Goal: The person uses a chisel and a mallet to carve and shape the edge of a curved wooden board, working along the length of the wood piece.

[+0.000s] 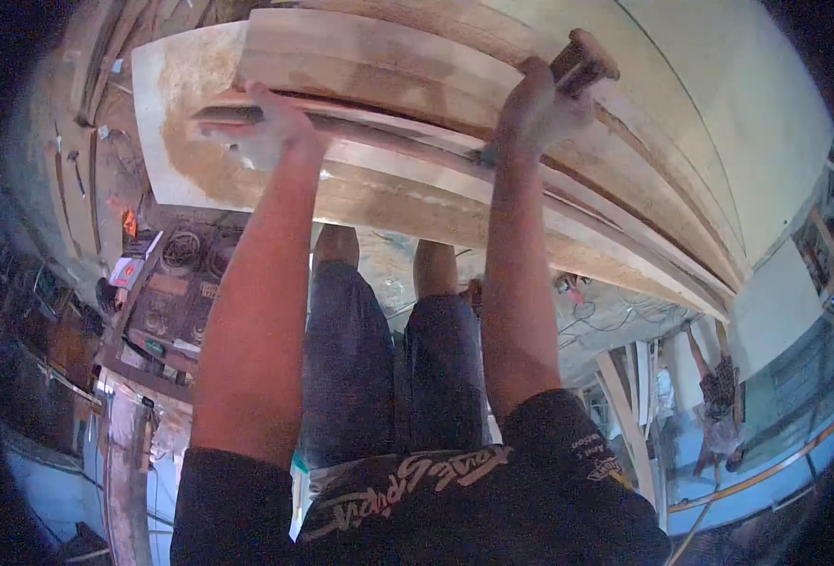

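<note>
Long pale wooden strips (pixel 398 154) lie side by side across a wooden board (pixel 370 193) in front of me. My left hand (pixel 280 127) is closed around one strip near its left end, where a dark groove (pixel 233 114) shows; its fingertips are blurred. Farther right, my right hand (pixel 537 113) is closed on a brown wooden piece (pixel 585 64) with a T-shaped end, which sticks out past the thumb. The palm hides the rest of that piece. My right wrist crosses over the strips.
A large pale sheet (pixel 747 104) extends at the far right. Loose wood lengths (pixel 77 189) lie on the floor at left, near a dark rack (pixel 176 283). Cables (pixel 624 316) trail on the floor behind the board. Another person (pixel 718 396) is at the lower right.
</note>
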Motion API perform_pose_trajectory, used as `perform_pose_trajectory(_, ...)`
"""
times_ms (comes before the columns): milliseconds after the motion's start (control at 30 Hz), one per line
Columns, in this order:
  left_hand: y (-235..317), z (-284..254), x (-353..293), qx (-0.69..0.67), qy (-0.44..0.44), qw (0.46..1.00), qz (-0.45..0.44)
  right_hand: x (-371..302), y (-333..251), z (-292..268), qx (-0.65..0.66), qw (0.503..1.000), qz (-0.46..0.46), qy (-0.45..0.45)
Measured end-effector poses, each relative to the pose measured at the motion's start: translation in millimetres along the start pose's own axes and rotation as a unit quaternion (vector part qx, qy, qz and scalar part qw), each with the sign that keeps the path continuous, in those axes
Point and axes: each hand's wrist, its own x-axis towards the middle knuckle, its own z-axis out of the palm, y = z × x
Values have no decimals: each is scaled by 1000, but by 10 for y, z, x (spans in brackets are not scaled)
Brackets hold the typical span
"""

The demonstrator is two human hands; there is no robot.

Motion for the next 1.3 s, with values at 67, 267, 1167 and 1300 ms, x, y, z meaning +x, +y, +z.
perform_pose_trajectory(67, 17, 2, 16, 6, -8, 999, -37, 129, 95, 130, -28, 996, 79, -16)
perform_pose_trajectory(267, 152, -31, -20, 92, 6, 994, -65, -272, -136, -133, 128, 990, -49, 45)
perform_pose_trajectory(1167, -16, 112, 44, -38, -21, 996, -76, -473, 79, 1151, 14, 991, 24, -132)
perform_pose_trajectory(1300, 8, 177, 82, 15, 7, 998, -62, -328, 303, 1247, -189, 963, 22, -192)
